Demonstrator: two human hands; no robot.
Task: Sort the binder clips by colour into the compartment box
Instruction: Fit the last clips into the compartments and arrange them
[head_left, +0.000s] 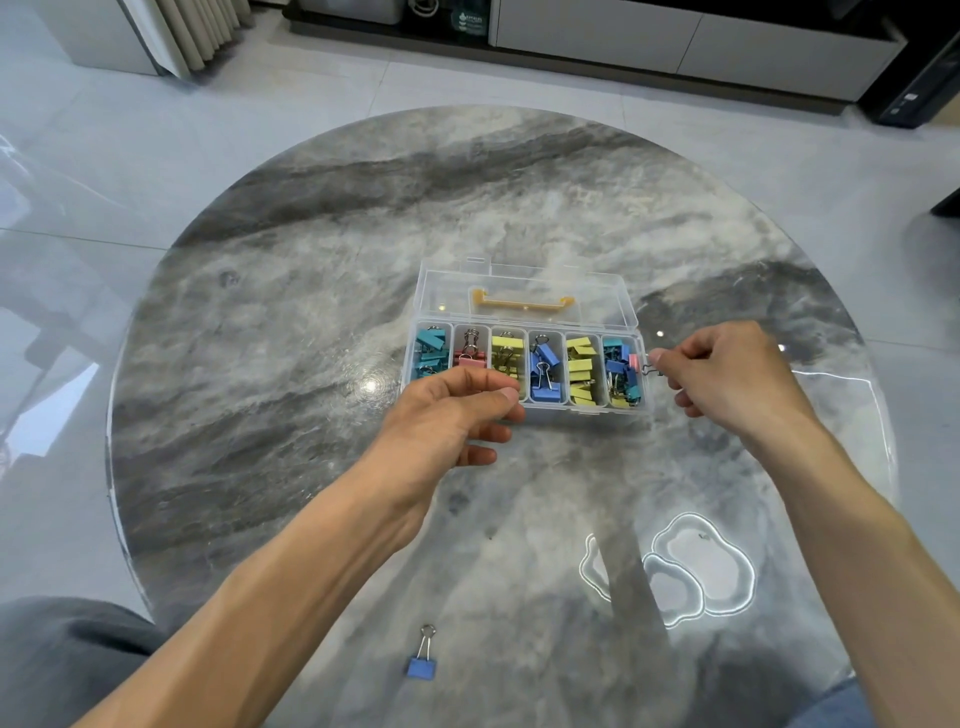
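Right hand (727, 374) fingers pinch a pink clip (635, 362) by its wire at the compartment box (524, 332); left hand (452, 415) fingers half-curled, empty, at the box's front edge.

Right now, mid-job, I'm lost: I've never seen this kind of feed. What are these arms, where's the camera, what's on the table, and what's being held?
No machine here: these are a person's bare arms, filmed by one wide-angle camera on their head, looking down. On the round marble table sits a clear compartment box, lid open, with six compartments holding teal, pink, yellow and blue binder clips. The right hand pinches a pink clip by its wire handles at the rightmost compartment. The left hand rests at the box's front edge; whether it holds anything is unclear. One blue clip lies loose near the person.
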